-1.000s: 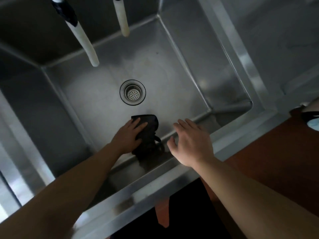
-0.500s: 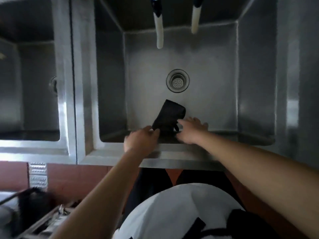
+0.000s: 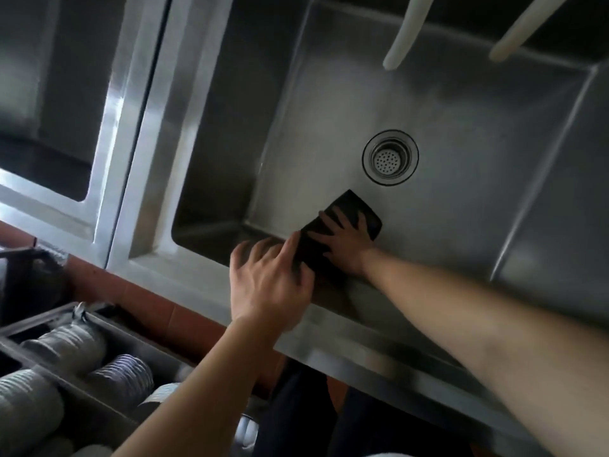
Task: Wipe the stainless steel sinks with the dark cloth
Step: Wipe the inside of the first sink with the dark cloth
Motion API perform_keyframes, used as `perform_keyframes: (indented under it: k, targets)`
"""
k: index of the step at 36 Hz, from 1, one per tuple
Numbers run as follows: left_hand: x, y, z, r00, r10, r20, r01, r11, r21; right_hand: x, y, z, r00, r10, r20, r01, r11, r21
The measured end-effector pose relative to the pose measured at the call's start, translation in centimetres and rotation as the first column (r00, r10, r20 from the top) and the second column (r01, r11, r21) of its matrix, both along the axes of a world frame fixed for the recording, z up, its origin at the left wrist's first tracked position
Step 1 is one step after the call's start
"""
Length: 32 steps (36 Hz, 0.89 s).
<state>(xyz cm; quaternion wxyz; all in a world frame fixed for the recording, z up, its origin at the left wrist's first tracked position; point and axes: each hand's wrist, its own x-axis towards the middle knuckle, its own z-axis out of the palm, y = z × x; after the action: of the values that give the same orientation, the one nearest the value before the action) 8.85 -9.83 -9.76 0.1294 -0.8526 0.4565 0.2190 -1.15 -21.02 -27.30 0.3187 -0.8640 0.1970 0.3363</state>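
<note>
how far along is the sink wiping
Nothing looks finished. In hand: the right hand presses the cloth flat on the sink floor, just short of the drain; the left hand touches the cloth's near end. Left: this basin's walls and the second basin.

Sink (image 3: 461, 133): stainless steel, brushed finish — dull grey sheen, brighter glare along the rim and the divider to the second sink (image 3: 49, 94). Drain strainer (image 3: 390, 159): polished metal, perforated, glossier than the basin floor. Dark cloth (image 3: 349, 209): black, matt, soft fabric, no shine. Two spouts (image 3: 407, 31): off-white, smooth, plastic-looking. Wall below the rim (image 3: 184, 318): reddish tile, matt. Stacked bowls (image 3: 122, 374) — metallic, ribbed by their edges, blurred.
</note>
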Motion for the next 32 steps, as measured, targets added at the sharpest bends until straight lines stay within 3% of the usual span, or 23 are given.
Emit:
perform_keyframes:
  k: [6, 11, 18, 20, 22, 23, 24, 26, 27, 29, 30, 32]
  targets:
    - [0.1, -0.4, 0.5, 0.999, 0.014, -0.032, -0.012, 0.996, 0.086, -2.4, -0.2, -1.3, 0.996, -0.011, 0.093, 0.015, 0.999, -0.038]
    - [0.0, -0.8, 1.1, 0.999, 0.025, -0.04, -0.02, 0.993, 0.113, -10.5, -3.4, -0.6, 0.995, 0.022, 0.094, -0.025, 0.999, 0.031]
    - [0.1, -0.9, 0.9, 1.0, 0.023, -0.02, -0.019, 0.982, 0.186, -20.5, -5.9, 2.1, 0.978, 0.146, -0.15, -0.152, 0.988, -0.029]
    - [0.1, -0.9, 0.9, 1.0, 0.024, -0.02, -0.019, 0.98, 0.196, -20.1, -5.2, 2.8, 0.978, 0.075, -0.193, -0.082, 0.996, -0.026]
    - [0.2, -0.9, 1.0, 1.0, 0.017, -0.026, -0.011, 0.978, 0.209, -18.5, -4.2, 3.6, 0.965, -0.166, -0.202, 0.163, 0.986, -0.028]
    - [0.2, -1.0, 1.0, 0.999, 0.007, -0.031, 0.0, 0.973, 0.23, -17.6, -3.7, 3.9, 0.913, -0.363, -0.186, 0.361, 0.931, -0.048]
    - [0.4, -1.2, 1.0, 0.999, 0.0, -0.04, 0.011, 0.962, 0.273, -16.8, -3.3, 4.3, 0.799, -0.581, -0.157, 0.578, 0.813, -0.068]
    - [0.8, -1.7, 0.7, 0.998, -0.008, -0.068, 0.035, 0.912, 0.408, -15.3, -3.0, 5.0, 0.394, -0.913, -0.105, 0.913, 0.402, -0.068]
    - [1.2, -2.1, 0.1, 0.996, 0.007, -0.092, 0.04, 0.87, 0.492, -14.7, -3.0, 5.2, 0.163, -0.981, -0.101, 0.985, 0.168, -0.044]
    - [2.0, -3.5, -1.5, 0.968, 0.152, -0.198, -0.006, 0.809, 0.588, -13.6, -3.2, 5.6, -0.268, -0.953, -0.138, 0.962, -0.272, 0.008]
    - [2.2, -4.3, -2.5, 0.924, 0.257, -0.282, -0.043, 0.805, 0.592, -13.2, -3.4, 5.6, -0.44, -0.883, -0.165, 0.894, -0.448, 0.015]
    - [2.4, -6.4, -4.6, 0.829, 0.365, -0.423, -0.092, 0.836, 0.541, -12.8, -4.2, 5.5, -0.657, -0.724, -0.21, 0.744, -0.667, -0.025]
